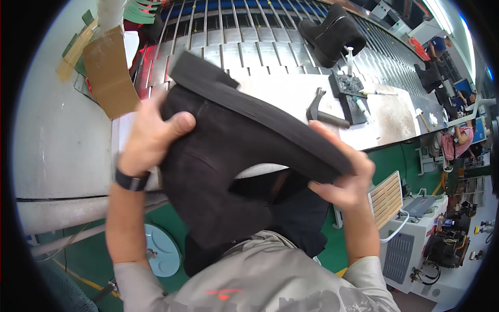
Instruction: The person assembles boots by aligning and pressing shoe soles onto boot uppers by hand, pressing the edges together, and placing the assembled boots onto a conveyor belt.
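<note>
A black ankle boot [208, 140] hangs in front of me, sole turned up and its shaft pointing down toward my lap. My left hand [150, 130] grips it around the heel end, thumb pressed on the dark upper. At the toe end, my right hand [345, 174] is closed around the tip, with fingers over the sole and thumb beneath. Both hands are slightly blurred. Beyond the boot, on the white work surface [275, 93], a hammer [327, 115] lies beside a dark block [347, 86] with a syringe-like applicator [350, 60] standing on it.
A second dark boot [335, 34] rests on the metal roller conveyor [223, 36]. A brown cardboard piece [109, 73] stands at left. To the right are a wooden slatted seat [385, 200] and a white machine [405, 244]. Several people are farther off at right.
</note>
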A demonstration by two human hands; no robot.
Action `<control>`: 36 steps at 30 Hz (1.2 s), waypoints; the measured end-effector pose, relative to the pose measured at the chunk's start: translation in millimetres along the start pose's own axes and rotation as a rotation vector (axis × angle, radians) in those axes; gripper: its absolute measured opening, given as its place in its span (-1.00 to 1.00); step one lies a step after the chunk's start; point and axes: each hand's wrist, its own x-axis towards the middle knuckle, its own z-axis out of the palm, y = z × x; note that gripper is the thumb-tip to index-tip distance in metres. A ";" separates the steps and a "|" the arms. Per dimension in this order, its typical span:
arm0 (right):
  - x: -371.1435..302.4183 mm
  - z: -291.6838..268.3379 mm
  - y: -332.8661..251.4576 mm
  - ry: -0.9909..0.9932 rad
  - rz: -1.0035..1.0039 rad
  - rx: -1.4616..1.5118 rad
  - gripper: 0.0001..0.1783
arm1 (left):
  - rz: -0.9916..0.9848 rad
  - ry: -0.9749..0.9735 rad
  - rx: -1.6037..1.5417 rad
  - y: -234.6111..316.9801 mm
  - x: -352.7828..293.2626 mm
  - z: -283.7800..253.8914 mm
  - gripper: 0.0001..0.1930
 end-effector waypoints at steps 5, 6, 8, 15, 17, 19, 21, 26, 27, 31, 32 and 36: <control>-33.7 41.1 66.4 0.024 0.309 -0.041 -0.21 | 0.117 -0.127 0.942 106.0 47.8 42.4 -0.10; -20.3 46.3 59.0 0.079 0.424 0.166 -0.27 | 0.294 -0.100 1.010 97.1 57.9 37.7 -0.08; -4.2 48.9 61.6 0.150 0.333 0.256 -0.36 | 0.036 -0.174 1.069 103.3 76.1 45.0 -0.01; 55.7 47.5 43.5 0.224 0.176 -0.118 -0.64 | 0.301 -0.040 1.322 106.2 69.5 63.2 0.01; 52.7 51.9 53.8 0.327 0.128 -0.120 -0.61 | 0.213 0.045 1.352 136.6 54.7 118.8 -0.23; 50.3 55.3 55.4 0.384 0.121 -0.093 -0.59 | 0.157 0.053 1.410 136.4 56.6 122.1 -0.22; 50.4 56.1 56.1 0.401 0.126 -0.094 -0.58 | 0.102 0.057 1.466 135.1 57.2 125.0 -0.22; 45.7 52.7 56.6 0.381 0.068 -0.119 -0.63 | 0.160 -0.040 1.319 153.3 49.7 119.5 -0.25; 43.9 49.3 57.9 0.343 0.079 -0.084 -0.65 | 0.158 -0.043 1.318 153.7 51.0 117.1 -0.25; 28.6 48.6 72.0 0.184 0.010 0.257 -0.33 | 0.097 -0.112 1.247 143.8 58.4 113.9 -0.34; 25.1 42.2 74.6 0.104 0.010 0.173 -0.14 | 0.073 -0.083 1.300 138.5 59.4 114.3 -0.37; 20.4 40.4 83.4 0.097 0.175 0.298 -0.12 | 0.254 -0.170 1.209 120.5 70.1 108.2 -0.38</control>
